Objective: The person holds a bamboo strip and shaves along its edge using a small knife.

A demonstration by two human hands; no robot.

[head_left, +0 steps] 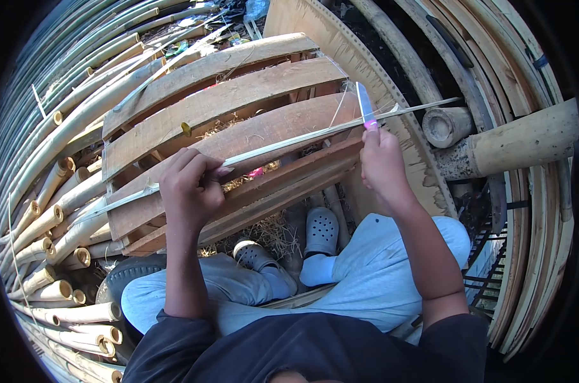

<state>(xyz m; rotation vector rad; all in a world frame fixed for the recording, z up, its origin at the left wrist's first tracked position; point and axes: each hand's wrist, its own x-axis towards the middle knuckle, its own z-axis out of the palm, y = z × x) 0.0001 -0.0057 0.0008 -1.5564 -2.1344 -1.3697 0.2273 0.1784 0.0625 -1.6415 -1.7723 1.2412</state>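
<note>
A long, thin pale strip (pixel 283 142) runs slantwise over a slatted wooden pallet (pixel 238 96). Around its left part my left hand (pixel 192 185) is closed, with the strip passing under the fingers. My right hand (pixel 384 159) grips the pink handle of a knife (pixel 364 102), whose blade points up and away from me. The strip passes close by the handle and base of the blade; whether they touch is unclear. Beyond the knife, the strip's far end reaches right, over a curved wooden board (pixel 404 147).
Bamboo poles (pixel 85 115) are piled at the left, with cut ends facing me. A thick bamboo pole (pixel 525 143) lies at the right beside long split strips (pixel 525 255). My feet, in grey clogs (pixel 321 230), are below the pallet. Wood shavings (pixel 273 236) lie near them.
</note>
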